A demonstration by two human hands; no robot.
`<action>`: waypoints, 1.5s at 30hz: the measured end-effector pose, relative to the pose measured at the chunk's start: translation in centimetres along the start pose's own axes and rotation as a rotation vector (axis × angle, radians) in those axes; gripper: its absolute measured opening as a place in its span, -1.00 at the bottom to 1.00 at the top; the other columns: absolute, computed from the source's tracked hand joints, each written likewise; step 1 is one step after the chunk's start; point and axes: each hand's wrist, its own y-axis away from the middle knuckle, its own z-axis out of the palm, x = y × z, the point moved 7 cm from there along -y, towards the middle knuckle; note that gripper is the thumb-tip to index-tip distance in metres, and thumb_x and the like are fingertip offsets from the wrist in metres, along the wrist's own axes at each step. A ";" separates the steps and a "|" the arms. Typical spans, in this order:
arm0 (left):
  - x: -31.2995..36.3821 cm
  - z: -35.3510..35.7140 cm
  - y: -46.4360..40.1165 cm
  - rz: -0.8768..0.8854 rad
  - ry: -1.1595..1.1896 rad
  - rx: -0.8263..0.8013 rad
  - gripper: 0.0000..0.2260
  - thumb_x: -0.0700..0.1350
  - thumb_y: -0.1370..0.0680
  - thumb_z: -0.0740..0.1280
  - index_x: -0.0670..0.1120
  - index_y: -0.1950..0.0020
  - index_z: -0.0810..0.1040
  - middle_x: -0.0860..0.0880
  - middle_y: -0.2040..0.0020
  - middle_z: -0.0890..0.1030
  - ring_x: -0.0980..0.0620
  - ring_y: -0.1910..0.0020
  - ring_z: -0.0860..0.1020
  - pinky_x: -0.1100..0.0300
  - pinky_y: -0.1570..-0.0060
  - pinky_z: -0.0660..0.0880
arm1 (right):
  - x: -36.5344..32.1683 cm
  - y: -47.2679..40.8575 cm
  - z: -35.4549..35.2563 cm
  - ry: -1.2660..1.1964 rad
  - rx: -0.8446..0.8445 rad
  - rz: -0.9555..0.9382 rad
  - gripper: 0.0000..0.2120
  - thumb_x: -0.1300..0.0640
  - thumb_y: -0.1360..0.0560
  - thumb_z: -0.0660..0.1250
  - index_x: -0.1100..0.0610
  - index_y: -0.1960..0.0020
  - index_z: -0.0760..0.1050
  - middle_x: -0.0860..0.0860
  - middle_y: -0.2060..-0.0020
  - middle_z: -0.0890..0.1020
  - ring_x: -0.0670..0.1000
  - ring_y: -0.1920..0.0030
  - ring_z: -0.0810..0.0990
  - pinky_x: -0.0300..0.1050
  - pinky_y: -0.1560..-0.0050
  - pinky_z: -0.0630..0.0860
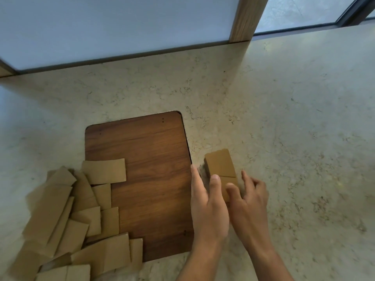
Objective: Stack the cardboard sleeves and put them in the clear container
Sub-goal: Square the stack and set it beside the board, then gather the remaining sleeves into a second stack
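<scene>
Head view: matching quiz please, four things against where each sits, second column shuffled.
1 stack
2 loose sleeves
3 board
4 post

A upright at the counter's far edge
B between left hand and right hand
C heaped at the left
D middle of the counter

Pairs: 1-B, 2-C, 3-D, 4-A

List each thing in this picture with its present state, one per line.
Wooden board: flat on counter, partly covered.
Stacked sleeves: neat pile on counter, beside board.
Loose sleeves: scattered, overlapping, partly on board.
Left hand: open, touching stack.
Right hand: open, touching stack.
</scene>
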 end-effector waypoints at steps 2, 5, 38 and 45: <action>0.3 -1.7 0.4 0.038 0.002 0.010 -0.45 0.13 -0.73 0.17 0.17 -0.70 0.08 0.22 -0.67 0.19 0.26 -0.62 0.15 0.09 -0.62 0.14 | -1.6 1.1 -1.0 0.075 0.102 -0.098 -0.28 -0.19 -0.50 0.16 0.09 -0.59 0.30 -0.07 -0.30 0.29 -0.14 -0.27 0.18 0.07 -0.41 0.38; 0.6 -6.2 0.7 0.126 -0.053 0.078 -0.54 0.14 -0.71 0.19 0.16 -0.63 0.29 0.23 -0.53 0.42 0.32 -0.46 0.39 0.19 -0.46 0.37 | -5.4 3.2 -0.4 0.124 0.240 -0.315 -0.46 -0.06 -0.50 0.26 0.06 -0.46 0.44 -0.07 -0.30 0.32 -0.04 -0.29 0.24 0.00 -0.29 0.38; -4.7 -32.7 2.7 0.106 0.294 -0.176 -0.88 -0.03 -0.51 0.58 0.00 0.00 0.76 -0.14 0.04 0.77 -0.14 0.09 0.75 0.00 0.17 0.71 | -14.1 16.5 19.0 0.172 -0.945 -0.365 -0.77 -0.15 -0.46 0.50 0.01 0.08 0.68 -0.14 0.27 0.71 -0.17 0.31 0.64 -0.33 0.31 0.51; -9.2 -31.6 4.6 -0.188 0.650 -0.273 -0.71 -0.42 -0.42 0.53 -0.23 -0.04 0.52 -0.29 0.04 0.63 -0.19 0.10 0.71 -0.08 0.08 0.69 | -13.1 14.4 18.7 -0.327 -0.654 -0.189 -0.83 0.06 -0.45 0.58 0.11 0.02 0.69 0.06 0.13 0.80 0.02 0.10 0.77 -0.21 0.16 0.67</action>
